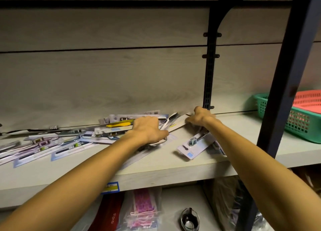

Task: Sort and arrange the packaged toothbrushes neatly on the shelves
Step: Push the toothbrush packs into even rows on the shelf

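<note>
Left hand (pixel 147 129), palm down with fingers spread, presses on the toothbrush packs at the right end of the heap of packaged toothbrushes (pixel 69 138); whether the thumb hooks under a pack cannot be told. Right hand (pixel 201 117), fingers curled, grips a long flat pack (pixel 178 123) lying at the foot of the black slotted upright (pixel 209 74). Taking that upright as landmark: the heap sprawls well to its left along the light wood-grain shelf board (pixel 173 166), packs crossed and overlapping at many angles, a yellow-handled brush (pixel 119 124) among them; one pale blue-and-white pack (pixel 192 147) lies apart, in front of the upright and under the right forearm, askew near the board's front edge.

Progress, as judged from the layout: sorting appears to be at an early stage. No aligned row or squared stack is visible, and nearly all packs remain to be grouped and straightened.

Setting: the upright stands against a pale panelled back wall (pixel 121 74); a thick dark frame post (pixel 284 85) rises in front and to its right. Beyond that post sits a green plastic basket (pixel 300 123) with a red basket (pixel 307 100) nested inside. A blue and yellow price label (pixel 111 187) is fixed on the board's front edge, below left of the upright. The lower shelf holds bagged goods, among them a pink packet (pixel 142 206) and a red packet (pixel 111 215). Lighting is dim
</note>
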Available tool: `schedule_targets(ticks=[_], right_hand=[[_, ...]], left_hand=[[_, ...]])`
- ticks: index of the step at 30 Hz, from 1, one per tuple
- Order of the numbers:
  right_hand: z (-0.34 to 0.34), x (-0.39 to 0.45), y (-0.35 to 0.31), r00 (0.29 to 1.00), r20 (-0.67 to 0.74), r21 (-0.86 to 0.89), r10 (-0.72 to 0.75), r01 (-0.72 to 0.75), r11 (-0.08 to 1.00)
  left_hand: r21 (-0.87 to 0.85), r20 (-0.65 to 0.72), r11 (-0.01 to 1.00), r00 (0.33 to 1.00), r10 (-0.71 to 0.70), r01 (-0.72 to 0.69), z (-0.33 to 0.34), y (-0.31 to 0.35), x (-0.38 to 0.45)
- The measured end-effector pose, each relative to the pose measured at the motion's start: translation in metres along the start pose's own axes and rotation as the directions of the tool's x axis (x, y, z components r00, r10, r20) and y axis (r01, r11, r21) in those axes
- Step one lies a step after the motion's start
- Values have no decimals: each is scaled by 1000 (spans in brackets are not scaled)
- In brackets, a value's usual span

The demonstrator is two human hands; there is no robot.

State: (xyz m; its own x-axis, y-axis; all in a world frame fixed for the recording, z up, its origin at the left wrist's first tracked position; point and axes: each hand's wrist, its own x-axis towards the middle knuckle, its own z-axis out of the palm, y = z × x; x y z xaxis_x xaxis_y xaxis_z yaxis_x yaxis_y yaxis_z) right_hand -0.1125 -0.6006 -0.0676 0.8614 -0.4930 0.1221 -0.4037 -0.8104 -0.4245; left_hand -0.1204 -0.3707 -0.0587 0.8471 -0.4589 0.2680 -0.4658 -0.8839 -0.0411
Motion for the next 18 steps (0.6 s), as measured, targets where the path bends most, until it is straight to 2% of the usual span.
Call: schedule_targets(ticks=[3, 5, 7, 9, 10, 11, 15, 18], right_hand=[[-7, 8, 2, 1000, -13, 247, 6, -3, 969], [-17, 11, -1, 999, -42, 496, 25, -1, 868], [-29, 10, -10, 989, -121, 719, 90, 25, 695], [-42, 6, -22, 973, -146, 889, 177, 51, 455], [-48, 3, -28, 967, -161, 929, 196, 81, 362], [-54, -2, -32, 963, -190, 938, 190, 121, 323], [-69, -25, -52, 920, -384, 870, 81, 331, 365], [-72, -44, -68, 868, -497, 809, -1, 464, 361]], left_hand=[[-125, -25, 991, 998, -54, 51, 0, -8, 1], [-273, -55, 958, 993, -103, 84, 0, -13, 2], [-402, -102, 910, 982, -158, 105, -1, -16, 3], [-523, -126, 845, 971, -203, 109, -1, -17, 2], [-601, -125, 792, 966, -227, 108, -2, -18, 3], [-680, -118, 726, 962, -248, 103, -3, -19, 3], [-889, -82, 455, 961, -264, 49, -14, -31, 2], [-975, 21, 207, 962, -274, 80, -23, -48, -9]])
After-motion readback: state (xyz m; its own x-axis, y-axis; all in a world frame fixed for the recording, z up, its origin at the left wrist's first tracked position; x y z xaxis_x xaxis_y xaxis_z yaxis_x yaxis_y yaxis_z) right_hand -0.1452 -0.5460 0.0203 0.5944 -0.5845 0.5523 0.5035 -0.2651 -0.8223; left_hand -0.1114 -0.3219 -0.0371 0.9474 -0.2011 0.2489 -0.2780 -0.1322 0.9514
